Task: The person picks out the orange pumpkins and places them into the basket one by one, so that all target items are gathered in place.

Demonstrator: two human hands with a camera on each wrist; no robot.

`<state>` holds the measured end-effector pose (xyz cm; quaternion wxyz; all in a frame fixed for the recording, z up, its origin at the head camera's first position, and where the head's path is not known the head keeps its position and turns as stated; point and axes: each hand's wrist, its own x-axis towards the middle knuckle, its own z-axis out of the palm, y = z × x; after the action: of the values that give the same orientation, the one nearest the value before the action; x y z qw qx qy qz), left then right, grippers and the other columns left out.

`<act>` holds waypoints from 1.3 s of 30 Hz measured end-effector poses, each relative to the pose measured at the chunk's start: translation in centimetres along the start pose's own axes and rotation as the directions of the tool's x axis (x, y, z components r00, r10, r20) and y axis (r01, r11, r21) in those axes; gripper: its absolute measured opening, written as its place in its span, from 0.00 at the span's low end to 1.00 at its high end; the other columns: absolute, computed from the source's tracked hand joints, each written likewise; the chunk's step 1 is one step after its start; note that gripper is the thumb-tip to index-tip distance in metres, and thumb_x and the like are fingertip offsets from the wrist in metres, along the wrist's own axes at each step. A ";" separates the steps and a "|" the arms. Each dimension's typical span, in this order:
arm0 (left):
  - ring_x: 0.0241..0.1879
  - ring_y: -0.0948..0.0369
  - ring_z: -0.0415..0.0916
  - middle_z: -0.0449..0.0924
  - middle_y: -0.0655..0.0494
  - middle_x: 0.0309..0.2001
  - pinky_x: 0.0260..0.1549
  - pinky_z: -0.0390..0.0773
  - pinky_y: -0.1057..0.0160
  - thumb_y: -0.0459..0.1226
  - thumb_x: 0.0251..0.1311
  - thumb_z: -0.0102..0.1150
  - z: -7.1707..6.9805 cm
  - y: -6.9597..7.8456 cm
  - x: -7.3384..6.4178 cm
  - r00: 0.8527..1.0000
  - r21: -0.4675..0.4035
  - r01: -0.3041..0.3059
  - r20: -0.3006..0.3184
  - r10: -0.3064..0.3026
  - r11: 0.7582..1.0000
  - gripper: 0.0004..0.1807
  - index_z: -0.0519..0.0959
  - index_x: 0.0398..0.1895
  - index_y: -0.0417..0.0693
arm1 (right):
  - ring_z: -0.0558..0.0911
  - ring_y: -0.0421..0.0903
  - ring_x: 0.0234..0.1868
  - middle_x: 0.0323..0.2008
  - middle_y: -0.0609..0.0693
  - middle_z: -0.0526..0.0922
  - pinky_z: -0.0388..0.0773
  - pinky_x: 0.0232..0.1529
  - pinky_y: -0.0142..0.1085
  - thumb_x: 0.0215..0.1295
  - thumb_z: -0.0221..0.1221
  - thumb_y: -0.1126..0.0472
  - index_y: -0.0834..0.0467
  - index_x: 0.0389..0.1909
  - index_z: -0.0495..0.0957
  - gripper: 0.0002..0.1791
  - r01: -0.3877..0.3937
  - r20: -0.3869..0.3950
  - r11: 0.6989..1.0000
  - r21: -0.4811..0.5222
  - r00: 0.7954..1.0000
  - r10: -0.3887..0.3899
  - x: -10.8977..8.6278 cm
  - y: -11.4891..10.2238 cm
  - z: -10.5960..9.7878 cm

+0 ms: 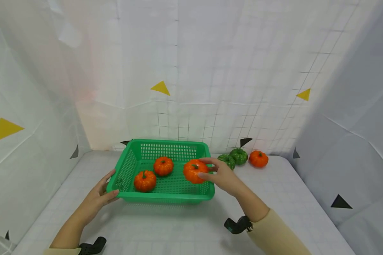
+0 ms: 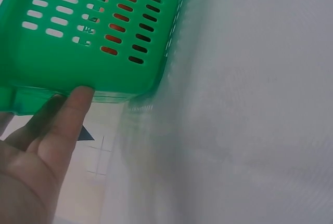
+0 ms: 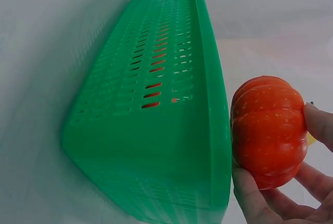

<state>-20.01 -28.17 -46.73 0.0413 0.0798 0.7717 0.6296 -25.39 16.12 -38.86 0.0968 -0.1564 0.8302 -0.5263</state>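
Observation:
My left hand (image 1: 97, 194) holds the left end of a green plastic basket (image 1: 166, 197), its thumb near the front corner and its fingers at the side rim. In the left wrist view, a digit lies against the basket's rim (image 2: 31, 96). My right hand (image 1: 221, 175) pinches a small orange pumpkin (image 1: 193, 171) between thumb and fingers, above the basket's right part. In the right wrist view, this pumpkin (image 3: 268, 130) is held just above the rim. Two more orange pumpkins, one nearer (image 1: 145, 181) and one farther (image 1: 163, 166), lie inside the basket.
Right of the basket, two green pumpkins (image 1: 238, 156) sit side by side, one partly behind my right hand. Another orange pumpkin (image 1: 259, 159) lies beside them near the table's back edge. White sheeting (image 1: 191, 71) with yellow and black triangles surrounds the white table (image 1: 166, 230).

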 end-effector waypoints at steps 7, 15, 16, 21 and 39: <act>0.52 0.64 0.76 0.57 0.25 0.68 0.50 0.81 0.63 0.35 0.71 0.57 0.0 0.0 0.0 1.000 -0.021 -0.003 0.011 0.004 1.000 0.45 0.41 0.82 0.51 | 0.74 0.57 0.60 0.66 0.50 0.72 0.83 0.49 0.49 0.62 0.70 0.48 0.47 0.65 0.75 0.31 0.010 0.023 1.000 -0.021 1.000 -0.010 1.3 -0.1 1.3; 0.53 0.63 0.75 0.55 0.26 0.69 0.51 0.81 0.63 0.36 0.71 0.58 -0.3 -0.3 0.0 1.000 -0.020 0.014 0.006 -0.014 1.000 0.45 0.41 0.81 0.52 | 0.77 0.57 0.59 0.64 0.52 0.74 0.83 0.48 0.44 0.62 0.70 0.51 0.50 0.65 0.75 0.30 0.007 0.074 0.999 -0.050 0.997 -0.004 2.9 0.1 3.0; 0.54 0.62 0.75 0.55 0.26 0.69 0.51 0.81 0.62 0.36 0.71 0.58 -0.3 -0.3 0.0 1.000 -0.019 0.014 0.007 -0.014 1.000 0.45 0.41 0.81 0.52 | 0.77 0.57 0.59 0.64 0.52 0.74 0.83 0.48 0.44 0.62 0.70 0.51 0.50 0.65 0.75 0.30 0.003 0.080 0.998 -0.056 0.997 0.001 3.0 0.1 3.1; 0.55 0.61 0.75 0.55 0.26 0.69 0.51 0.81 0.62 0.36 0.71 0.58 -0.2 -0.5 0.0 1.000 -0.021 0.011 0.006 -0.011 1.000 0.45 0.41 0.81 0.52 | 0.77 0.56 0.58 0.63 0.53 0.74 0.83 0.48 0.44 0.63 0.69 0.54 0.53 0.65 0.75 0.29 -0.027 0.112 0.997 -0.077 0.993 0.036 3.6 -0.1 3.8; 0.55 0.62 0.75 0.54 0.26 0.69 0.52 0.80 0.63 0.33 0.73 0.54 -0.1 -0.2 0.0 1.000 -0.066 0.003 0.027 -0.001 0.998 0.43 0.39 0.81 0.50 | 0.72 0.54 0.64 0.63 0.54 0.76 0.73 0.63 0.50 0.63 0.69 0.54 0.55 0.65 0.75 0.29 -0.050 0.138 0.970 -0.239 0.987 0.085 6.5 1.0 6.3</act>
<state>-20.04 -28.32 -46.91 0.0548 0.0861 0.7499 0.6536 -29.53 8.82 -42.43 0.1567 -0.1768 0.8820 -0.4077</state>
